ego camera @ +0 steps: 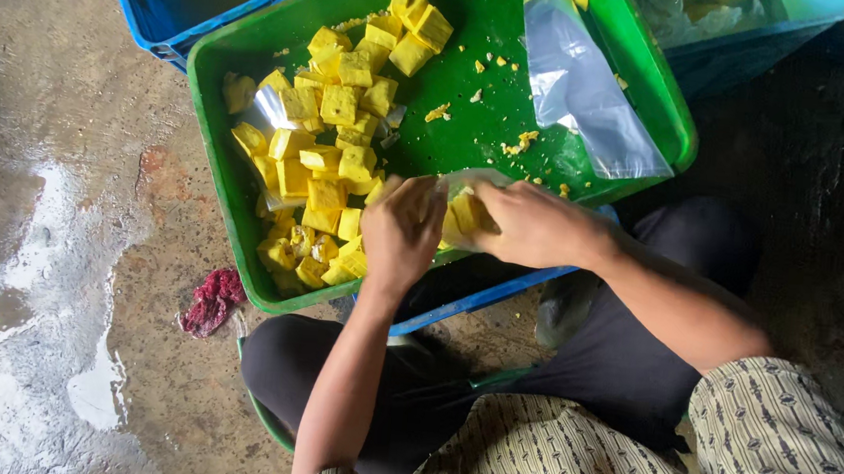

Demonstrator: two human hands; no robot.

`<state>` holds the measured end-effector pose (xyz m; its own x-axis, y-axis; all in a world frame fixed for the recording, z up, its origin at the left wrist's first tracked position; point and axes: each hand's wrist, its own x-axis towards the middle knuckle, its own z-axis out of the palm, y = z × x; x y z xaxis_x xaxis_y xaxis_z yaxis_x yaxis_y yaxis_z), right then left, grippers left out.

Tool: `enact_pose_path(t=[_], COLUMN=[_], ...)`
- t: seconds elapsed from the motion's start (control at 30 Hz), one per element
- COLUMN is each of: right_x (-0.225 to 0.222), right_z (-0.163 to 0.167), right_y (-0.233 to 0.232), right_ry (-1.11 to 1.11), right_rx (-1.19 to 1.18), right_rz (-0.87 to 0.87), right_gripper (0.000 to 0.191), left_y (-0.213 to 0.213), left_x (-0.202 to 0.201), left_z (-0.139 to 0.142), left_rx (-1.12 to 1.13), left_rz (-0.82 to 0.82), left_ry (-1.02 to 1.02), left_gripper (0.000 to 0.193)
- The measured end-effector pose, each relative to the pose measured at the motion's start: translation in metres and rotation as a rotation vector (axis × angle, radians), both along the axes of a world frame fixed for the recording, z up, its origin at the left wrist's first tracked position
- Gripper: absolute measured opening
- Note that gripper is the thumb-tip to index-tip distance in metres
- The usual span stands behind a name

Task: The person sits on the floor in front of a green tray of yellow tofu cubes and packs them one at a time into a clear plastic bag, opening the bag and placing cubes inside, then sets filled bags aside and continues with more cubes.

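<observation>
soft, even daylight, sharp focus; glare on the wet floor (28,266) (right side falls dim).

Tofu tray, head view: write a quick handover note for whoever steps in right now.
Left hand: holds the near side of a clear bag.
Right hand: grips the bag's other side; yellow cubes show inside it.
Loose cubes are heaped on the left of the green tray; an empty bag lies at its right.
Done: some cubes bagged.
Left: the heap; bag not closed.
</observation>
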<state>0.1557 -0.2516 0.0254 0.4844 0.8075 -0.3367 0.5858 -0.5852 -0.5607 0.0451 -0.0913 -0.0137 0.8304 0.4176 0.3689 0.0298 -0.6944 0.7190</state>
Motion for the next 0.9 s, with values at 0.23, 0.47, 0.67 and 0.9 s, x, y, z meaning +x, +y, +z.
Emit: enact_pose_path(t=[0.23, 0.47, 0.67, 0.9], right_x=[0.021, 0.136, 0.205, 0.186], right_z=[-0.006, -0.01, -0.076, -0.05], right_y=[-0.009, 0.03, 0.148, 0.162], right_ry=[0.096, 0.303, -0.366, -0.293], right_rx=[0.169, 0.505, 0.392, 0.463], right_rz=[0.102, -0.028, -0.237, -0.349], right_gripper=[0.039, 0.025, 0.039, 0.046], left_y=[0.01, -0.004, -0.031, -0.032], left_x=[0.006, 0.011, 0.023, 0.029], left_z=[-0.012, -0.014, -0.021, -0.015], left_rx=[-0.417, -0.38, -0.073, -0.132], left_rz=[-0.435, -0.312, -0.042, -0.059], left_ry=[0.264, 0.37, 0.217, 0.288], left_gripper=[0.034, 0.031, 0.04, 0.038])
